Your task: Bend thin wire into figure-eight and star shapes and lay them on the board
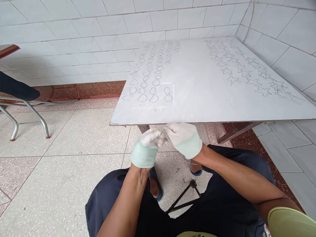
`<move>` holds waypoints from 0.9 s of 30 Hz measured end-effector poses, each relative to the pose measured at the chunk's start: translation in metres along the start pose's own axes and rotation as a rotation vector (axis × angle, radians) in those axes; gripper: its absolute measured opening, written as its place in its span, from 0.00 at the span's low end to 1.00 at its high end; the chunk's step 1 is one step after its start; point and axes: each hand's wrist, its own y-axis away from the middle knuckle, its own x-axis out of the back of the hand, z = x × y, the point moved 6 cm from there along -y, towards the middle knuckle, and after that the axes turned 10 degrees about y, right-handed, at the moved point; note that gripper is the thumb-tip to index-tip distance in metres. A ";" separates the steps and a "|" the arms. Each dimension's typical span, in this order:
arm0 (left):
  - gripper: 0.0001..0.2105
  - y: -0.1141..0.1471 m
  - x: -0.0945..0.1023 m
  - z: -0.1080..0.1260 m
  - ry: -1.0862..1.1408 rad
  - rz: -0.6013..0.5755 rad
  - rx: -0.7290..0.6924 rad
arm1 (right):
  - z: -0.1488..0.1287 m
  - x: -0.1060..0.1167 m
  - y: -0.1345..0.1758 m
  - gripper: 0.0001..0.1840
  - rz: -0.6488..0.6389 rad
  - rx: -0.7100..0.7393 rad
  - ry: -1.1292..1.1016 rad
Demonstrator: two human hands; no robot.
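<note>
Away at nine o'clock from me, metal legs (43, 123) stand on the tiled floor (81, 184). Left of twelve, figure-eight shapes (153, 94), thin as bent wire, lie in rows on the counter (195, 82), the front row nearest its edge; a brushed sleeve or a knock to the counter could slide those out of line. My left hand (152, 138), gloved, is just short of that edge with its fingers curled narrow, and I cannot tell whether that grip has anything in it. My right hand (183, 134) touches or nearly touches it, fingertips bent inward; its grip is hidden too, so I cannot tell what, if anything, it pinches. Raising it carelessly could bump the knuckles on the edge and cost me the pinch. A thin pale strand (191, 163) shows at four o'clock, below my right cuff; if it is a loose wire end, it could catch in the glove's knit. At two o'clock, star shapes (226, 70) lie close, overlapping toward the right, where lifting one could tangle and bend its neighbours.
</note>
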 end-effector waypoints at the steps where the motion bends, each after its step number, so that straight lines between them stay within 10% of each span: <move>1: 0.16 0.001 -0.003 -0.001 0.071 -0.019 0.002 | -0.003 0.001 0.001 0.21 -0.002 0.018 0.056; 9: 0.15 0.008 -0.015 -0.006 0.324 -0.156 0.059 | -0.016 0.011 0.008 0.22 0.055 0.117 0.298; 27: 0.17 0.007 -0.010 -0.007 0.131 -0.085 0.133 | -0.014 -0.008 0.006 0.19 0.161 0.181 0.164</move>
